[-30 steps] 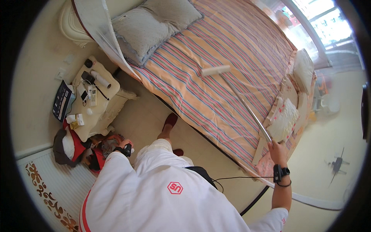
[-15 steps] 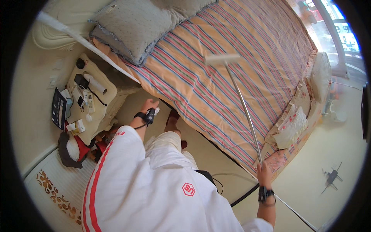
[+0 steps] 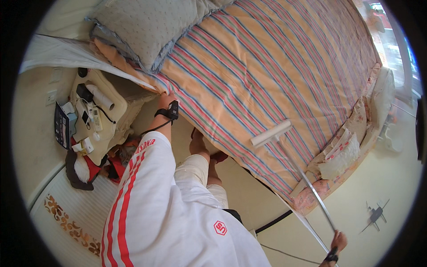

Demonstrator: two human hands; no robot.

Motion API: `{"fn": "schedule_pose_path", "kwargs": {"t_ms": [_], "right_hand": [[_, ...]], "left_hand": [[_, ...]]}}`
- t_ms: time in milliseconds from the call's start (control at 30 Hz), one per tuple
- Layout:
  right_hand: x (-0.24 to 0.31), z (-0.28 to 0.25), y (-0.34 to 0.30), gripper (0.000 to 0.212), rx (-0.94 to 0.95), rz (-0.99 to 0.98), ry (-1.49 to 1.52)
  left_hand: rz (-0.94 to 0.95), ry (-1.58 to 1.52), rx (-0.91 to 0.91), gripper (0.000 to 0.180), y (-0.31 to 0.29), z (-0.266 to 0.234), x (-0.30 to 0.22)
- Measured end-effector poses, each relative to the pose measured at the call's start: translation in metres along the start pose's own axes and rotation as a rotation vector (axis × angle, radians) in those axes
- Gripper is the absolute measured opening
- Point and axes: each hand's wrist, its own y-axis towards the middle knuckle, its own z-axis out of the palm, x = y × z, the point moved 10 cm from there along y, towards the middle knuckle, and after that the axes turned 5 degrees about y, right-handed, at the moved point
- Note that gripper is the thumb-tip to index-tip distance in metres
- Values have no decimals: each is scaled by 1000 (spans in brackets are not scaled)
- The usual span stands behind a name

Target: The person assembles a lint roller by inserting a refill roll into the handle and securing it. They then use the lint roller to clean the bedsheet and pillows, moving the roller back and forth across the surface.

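Observation:
My right hand [image 3: 340,240] is closed round the end of a long metal handle [image 3: 307,178] at the lower right. At its far end a lint roller [image 3: 271,133] with a pale cylinder lies on the striped bed sheet [image 3: 249,84], near the bed's front edge. My left hand [image 3: 166,100] pinches the edge of the sheet at the near left corner, where the white net also ends; its fingertips are partly hidden. Both wrists wear black straps with small devices.
A grey pillow [image 3: 133,33] lies at the far left. White netting [image 3: 66,51] hangs beside a cream nightstand [image 3: 129,104] holding a remote [image 3: 97,119], a paper roll [image 3: 101,99] and cables. Folded floral bedding [image 3: 340,153] lines the bed's right edge. A black bar [image 3: 275,221] crosses below.
The roller has come nearer along the sheet and tilted, as my right hand moved down and right. My left hand has moved up to the bed corner and closed on the sheet edge.

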Motion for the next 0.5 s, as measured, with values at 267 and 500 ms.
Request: {"fn": "schedule_pose_path", "kwargs": {"t_ms": [267, 500], "right_hand": [[221, -164, 160, 39, -371, -287, 241], [433, -281, 191, 47, -361, -449, 497]], "left_hand": [[104, 77, 157, 49, 8, -15, 22], [16, 255, 305, 55, 1, -37, -3]]}}
